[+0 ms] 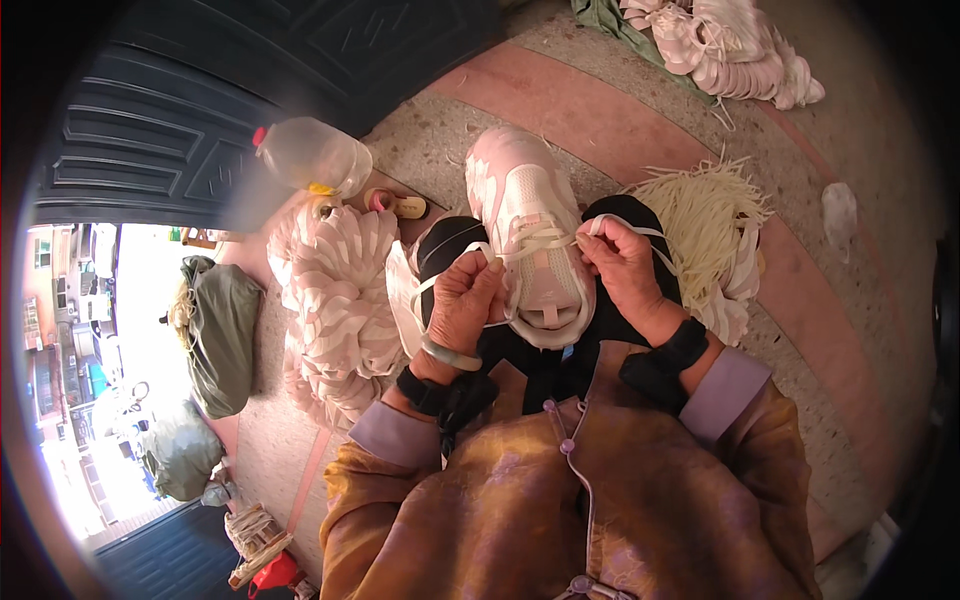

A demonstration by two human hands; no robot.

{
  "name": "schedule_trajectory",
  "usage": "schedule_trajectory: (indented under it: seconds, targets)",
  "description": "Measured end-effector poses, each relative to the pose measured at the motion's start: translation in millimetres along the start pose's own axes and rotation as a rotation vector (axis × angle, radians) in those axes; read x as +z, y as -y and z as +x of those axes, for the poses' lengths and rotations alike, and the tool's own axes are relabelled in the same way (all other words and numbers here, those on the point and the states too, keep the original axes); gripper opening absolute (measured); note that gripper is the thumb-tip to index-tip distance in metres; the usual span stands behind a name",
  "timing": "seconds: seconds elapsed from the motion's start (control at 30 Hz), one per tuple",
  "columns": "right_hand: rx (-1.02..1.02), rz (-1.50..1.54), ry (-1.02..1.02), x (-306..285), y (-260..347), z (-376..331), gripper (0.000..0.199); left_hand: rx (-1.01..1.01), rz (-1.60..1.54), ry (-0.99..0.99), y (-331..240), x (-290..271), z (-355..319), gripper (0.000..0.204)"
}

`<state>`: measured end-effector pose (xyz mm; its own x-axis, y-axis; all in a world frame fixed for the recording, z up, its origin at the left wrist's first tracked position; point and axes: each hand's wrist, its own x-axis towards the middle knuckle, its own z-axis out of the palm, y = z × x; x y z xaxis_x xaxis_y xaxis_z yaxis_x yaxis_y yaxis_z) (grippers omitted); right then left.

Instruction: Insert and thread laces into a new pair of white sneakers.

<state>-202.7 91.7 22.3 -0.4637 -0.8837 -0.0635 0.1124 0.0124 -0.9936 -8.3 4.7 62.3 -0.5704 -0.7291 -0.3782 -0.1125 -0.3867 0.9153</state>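
A pink and white sneaker upper [520, 190] rests on my lap between my knees, its toe pointing away from me. A cream shoelace [545, 241] crosses its tongue near the middle. On the left side of the lacing, my left hand [467, 292] pinches one end of the lace between thumb and fingers. My right hand [622, 265] pinches the other end opposite, close to the eyelets. The loose lace tails hang outward past both hands. Another pale upper [402, 300] lies by my left knee, partly hidden behind my left hand.
Nested pink and white uppers [335, 290] are piled at my left. A bundle of cream laces [705, 215] lies at my right. More uppers [735, 55] sit at the far right. A large plastic bottle [315, 155], a sandal [410, 207] and a green sack [222, 335] stand leftward.
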Motion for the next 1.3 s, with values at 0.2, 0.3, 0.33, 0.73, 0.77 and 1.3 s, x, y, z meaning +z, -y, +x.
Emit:
schedule_trajectory:
  seconds: [0.2,0.3,0.33,0.73,0.77,1.3]
  targets:
    - [-0.446,-0.473,-0.048,1,-1,7,0.004,0.019,-0.086,-0.072,3,1,0,0.011]
    - [-0.652,-0.732,0.006,3,1,9,0.008,0.042,-0.095,-0.095,2,1,0,0.008]
    - [-0.652,-0.749,-0.004,4,1,9,0.009,0.038,-0.092,-0.085,2,0,1,0.007]
    - [-0.317,-0.525,0.065,-4,6,3,0.015,0.29,0.371,-0.188,14,3,15,0.011]
    - [-0.323,-0.525,0.076,-4,8,1,0.015,0.293,0.368,-0.199,18,1,20,0.011]
    - [-0.661,-1.067,0.278,34,32,12,0.018,0.545,0.611,-0.273,16,2,31,0.017]
